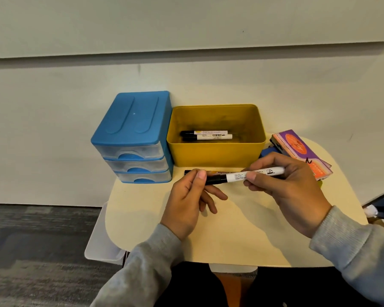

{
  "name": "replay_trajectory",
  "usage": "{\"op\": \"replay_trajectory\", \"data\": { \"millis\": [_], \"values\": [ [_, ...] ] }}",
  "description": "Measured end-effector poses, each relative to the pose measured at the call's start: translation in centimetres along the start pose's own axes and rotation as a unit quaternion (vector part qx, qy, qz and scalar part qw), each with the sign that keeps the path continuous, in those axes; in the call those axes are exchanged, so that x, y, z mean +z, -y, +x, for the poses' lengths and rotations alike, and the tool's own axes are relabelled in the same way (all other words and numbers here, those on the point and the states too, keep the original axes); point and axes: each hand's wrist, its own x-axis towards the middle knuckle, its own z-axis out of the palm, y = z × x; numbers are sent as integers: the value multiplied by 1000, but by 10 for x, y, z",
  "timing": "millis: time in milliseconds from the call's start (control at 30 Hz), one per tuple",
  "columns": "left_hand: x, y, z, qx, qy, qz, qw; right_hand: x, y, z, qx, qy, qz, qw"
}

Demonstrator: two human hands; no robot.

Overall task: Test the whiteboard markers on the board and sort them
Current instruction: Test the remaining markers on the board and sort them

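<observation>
Left hand (192, 196) pinches the black cap of a whiteboard marker (244, 175); right hand (284, 185) pinches its white barrel, level above the small table (231, 235). Another marker (220, 172) lies beside the yellow bin (215, 151), which holds two markers (205, 134). Blue drawer unit (134, 140) flanks left.
</observation>
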Motion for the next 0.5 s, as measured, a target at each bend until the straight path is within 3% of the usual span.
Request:
{"op": "replay_trajectory", "data": {
  "millis": [167,267,400,500],
  "values": [
    [7,-19,0,37,-18,25,999,-4,16,1,-36,26,7,999],
    [6,-30,-2,47,-37,30,998,-5,25,-3,-87,76,-80,990],
    [7,-44,-2,13,-100,-40,994,-3,32,-8,-211,94,-304,924],
    [8,-51,1,24,-124,-30,991,0,34,-9,-264,89,-369,886]
  ]
}}
